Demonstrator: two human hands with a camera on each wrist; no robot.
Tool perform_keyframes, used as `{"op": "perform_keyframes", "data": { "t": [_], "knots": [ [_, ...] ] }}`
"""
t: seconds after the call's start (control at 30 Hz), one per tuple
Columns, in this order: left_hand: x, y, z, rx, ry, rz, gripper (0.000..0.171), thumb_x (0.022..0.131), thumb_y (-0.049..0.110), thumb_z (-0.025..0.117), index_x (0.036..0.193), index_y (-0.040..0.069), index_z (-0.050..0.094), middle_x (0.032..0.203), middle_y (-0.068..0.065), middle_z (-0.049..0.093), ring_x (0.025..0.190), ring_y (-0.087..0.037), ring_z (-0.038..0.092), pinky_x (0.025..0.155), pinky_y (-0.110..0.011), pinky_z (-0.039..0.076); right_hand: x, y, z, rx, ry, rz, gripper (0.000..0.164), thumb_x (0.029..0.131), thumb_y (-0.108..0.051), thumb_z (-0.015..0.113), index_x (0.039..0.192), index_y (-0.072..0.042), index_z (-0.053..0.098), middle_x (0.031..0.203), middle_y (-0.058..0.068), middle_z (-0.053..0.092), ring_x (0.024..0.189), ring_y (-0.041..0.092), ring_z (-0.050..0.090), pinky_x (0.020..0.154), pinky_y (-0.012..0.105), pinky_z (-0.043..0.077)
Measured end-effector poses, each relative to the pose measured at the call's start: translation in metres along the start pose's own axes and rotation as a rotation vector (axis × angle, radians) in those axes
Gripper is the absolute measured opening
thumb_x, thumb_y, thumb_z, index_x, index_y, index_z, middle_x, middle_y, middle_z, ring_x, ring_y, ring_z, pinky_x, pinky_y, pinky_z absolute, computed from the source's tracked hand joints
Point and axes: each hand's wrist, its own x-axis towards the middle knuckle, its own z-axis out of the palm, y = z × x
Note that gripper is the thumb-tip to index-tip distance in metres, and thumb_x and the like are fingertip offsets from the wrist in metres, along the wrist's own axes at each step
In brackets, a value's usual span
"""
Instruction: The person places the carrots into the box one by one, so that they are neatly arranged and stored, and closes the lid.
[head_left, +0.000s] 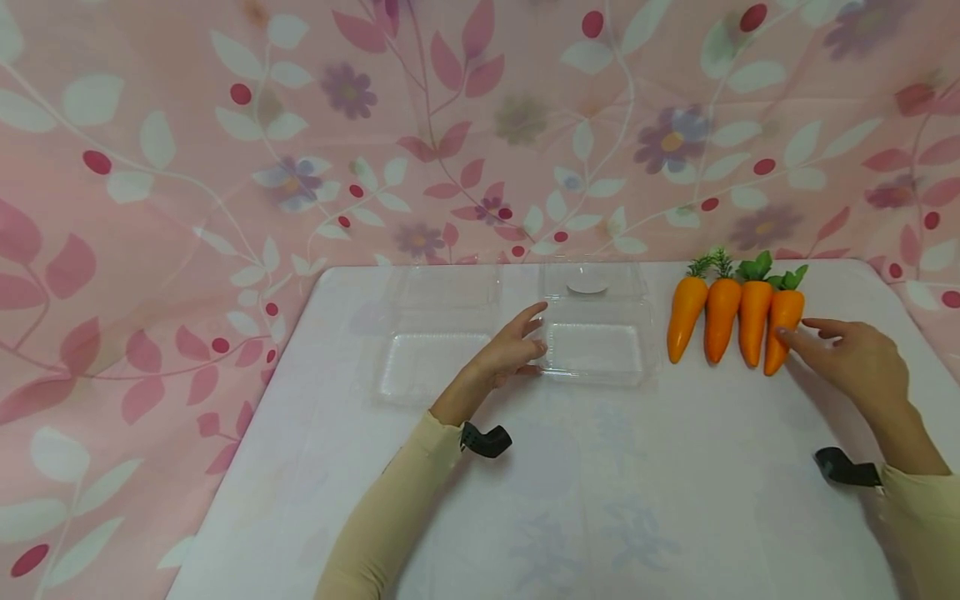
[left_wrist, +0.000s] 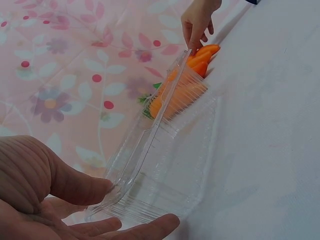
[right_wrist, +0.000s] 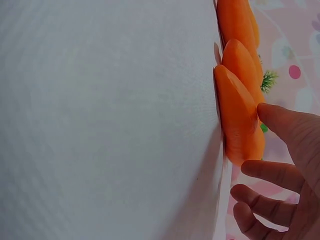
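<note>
On the white table, two clear plastic clamshell boxes lie with their lids folded back, the left box (head_left: 435,367) beside the right box (head_left: 596,350). My left hand (head_left: 506,354) is at the left side of the right box, fingers spread and fairly straight; in the left wrist view its thumb (left_wrist: 85,187) touches the box rim. Several orange toy carrots with green tops lie in a row at right. My right hand (head_left: 855,358) pinches the rightmost carrot (head_left: 783,321) between thumb and index finger; its other fingers (right_wrist: 265,205) hang loose beside it.
Nearest the right box is the leftmost carrot (head_left: 684,321). Pink floral cloth (head_left: 480,125) rises behind the table's back edge. The white tabletop (head_left: 600,500) extends in front of the boxes and carrots. Black wrist cameras (head_left: 487,440) protrude from both sleeves.
</note>
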Motion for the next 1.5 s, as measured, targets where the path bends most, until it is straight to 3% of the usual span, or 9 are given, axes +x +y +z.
{"op": "perform_keyframes", "data": {
  "t": [0.77,1.5],
  "knots": [
    [0.000,0.000,0.000,0.018,-0.010,0.003,0.076,0.093,-0.005,0.052,0.157,0.026,0.025,0.161,-0.012,0.023,0.132,-0.033,0.043,0.097,-0.054,0.047,0.000,-0.005,-0.013,-0.055,-0.121,0.064,0.083,0.092,-0.059,0.057,0.128,0.015,0.047,0.109,0.038,0.051,0.089,0.047,0.049,0.068,0.053,0.046],
    [-0.001,0.001,0.000,0.011,-0.002,-0.001,0.076,0.093,-0.006,0.052,0.156,0.029,0.027,0.161,-0.011,0.023,0.128,-0.034,0.047,0.096,-0.054,0.048,-0.002,0.005,-0.011,0.077,-0.064,0.162,0.083,0.089,-0.060,0.061,0.126,0.014,0.050,0.112,0.036,0.054,0.090,0.044,0.045,0.065,0.046,0.040]
  ]
}}
